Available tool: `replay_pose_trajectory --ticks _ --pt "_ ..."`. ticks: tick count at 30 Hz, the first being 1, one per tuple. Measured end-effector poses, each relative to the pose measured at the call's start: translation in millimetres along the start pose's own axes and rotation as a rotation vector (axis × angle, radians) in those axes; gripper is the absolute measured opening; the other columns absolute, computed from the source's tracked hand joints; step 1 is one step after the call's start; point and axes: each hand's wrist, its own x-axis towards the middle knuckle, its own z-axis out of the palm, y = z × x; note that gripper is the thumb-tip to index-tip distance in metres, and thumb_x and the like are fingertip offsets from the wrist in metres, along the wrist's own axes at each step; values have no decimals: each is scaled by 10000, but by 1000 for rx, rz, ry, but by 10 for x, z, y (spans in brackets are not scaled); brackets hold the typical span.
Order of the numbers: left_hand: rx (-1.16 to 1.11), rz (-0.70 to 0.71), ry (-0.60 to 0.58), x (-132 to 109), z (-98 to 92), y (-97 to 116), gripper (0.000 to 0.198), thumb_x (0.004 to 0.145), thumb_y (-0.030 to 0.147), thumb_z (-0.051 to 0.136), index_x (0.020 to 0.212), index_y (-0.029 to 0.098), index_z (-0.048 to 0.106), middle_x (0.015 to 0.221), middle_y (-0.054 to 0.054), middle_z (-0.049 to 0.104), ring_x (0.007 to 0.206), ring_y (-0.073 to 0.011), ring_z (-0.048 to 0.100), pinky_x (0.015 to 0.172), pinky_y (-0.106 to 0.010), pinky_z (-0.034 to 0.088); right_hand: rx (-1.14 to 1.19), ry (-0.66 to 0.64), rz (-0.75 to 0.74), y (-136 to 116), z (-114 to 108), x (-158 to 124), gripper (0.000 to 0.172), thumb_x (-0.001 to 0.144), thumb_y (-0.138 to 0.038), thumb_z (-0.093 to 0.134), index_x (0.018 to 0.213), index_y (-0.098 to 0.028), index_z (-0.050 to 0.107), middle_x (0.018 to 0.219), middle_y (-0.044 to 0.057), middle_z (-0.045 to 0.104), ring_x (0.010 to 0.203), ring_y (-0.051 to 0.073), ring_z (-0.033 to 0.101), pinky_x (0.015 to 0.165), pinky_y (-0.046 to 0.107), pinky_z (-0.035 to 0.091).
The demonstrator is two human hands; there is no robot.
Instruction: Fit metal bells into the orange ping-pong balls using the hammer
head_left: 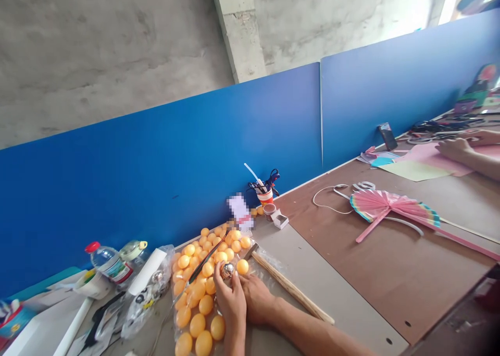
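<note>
My left hand point(233, 299) pinches a shiny metallic ball point(227, 270) between thumb and fingers. Pressed close beside it, my right hand point(257, 296) has its fingers curled; their tips and anything in them are hidden behind my left hand. Many orange table tennis balls point(197, 290) lie in a clear plastic bag just left of and beyond my hands. Across them rests a thin black strip-like object point(209, 257). A hammer point(294, 285) lies to the right, its wooden handle slanting past my right forearm and its head near the balls.
At left are a red-capped bottle point(113, 265), a paper cup point(92, 284) and plastic-wrapped items. A cup of tools point(264, 195) and a small white box point(280, 219) stand by the blue partition point(195, 173). Rightward lie a pink paper fan point(385, 206) and another person's hands point(457, 150).
</note>
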Motion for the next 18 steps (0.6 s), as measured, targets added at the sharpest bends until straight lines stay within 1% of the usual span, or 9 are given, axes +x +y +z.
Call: replay_pose_trajectory --ticks 3,6,9,11,14,16,18 --pt "-16 -11 2 0 -9 32 493 860 376 501 1283 122 505 1281 -231 601 1156 -312 613 941 -463 516 -85 -15 -42 -15 21 -2 269 827 -283 550 1050 -180 659 1030 122 693 973 277 610 831 371 510" --pt "-32 -31 24 1 -13 47 493 851 399 516 1259 122 518 1280 -237 601 1174 -319 602 970 -473 498 -137 31 -11 -32 40 -1 303 815 -285 582 1090 -178 652 1067 130 686 996 288 606 825 373 512" --pt "-39 -48 20 1 -14 50 497 846 414 520 1247 121 524 1281 -243 597 1197 -327 586 997 -487 478 -137 48 16 -15 57 8 226 826 -278 593 1009 -179 683 1010 113 698 932 255 617 785 328 508" --pt "-49 -56 3 0 -12 56 501 847 417 513 1248 117 522 1286 -250 592 1209 -332 577 1005 -493 473 -107 29 57 16 62 14 152 834 -231 584 914 -172 698 914 96 700 841 221 620 705 283 494" --pt "-68 -70 -12 -5 -4 68 496 842 407 512 1243 114 524 1280 -256 594 1203 -334 582 1003 -500 475 -75 -6 153 69 69 19 144 828 -148 553 827 -150 697 819 94 684 707 192 601 598 266 447" --pt "-78 -75 -18 -8 2 71 484 835 400 521 1229 120 534 1266 -248 605 1199 -332 586 1005 -499 475 -73 -12 182 91 78 22 148 828 -144 549 822 -144 697 814 101 679 678 189 590 593 275 431" --pt "-79 -77 -27 -10 9 66 476 830 399 526 1217 122 541 1260 -245 611 1200 -333 587 1004 -500 477 -63 -14 176 96 89 27 143 824 -148 553 829 -142 696 806 107 679 683 199 590 617 289 430"
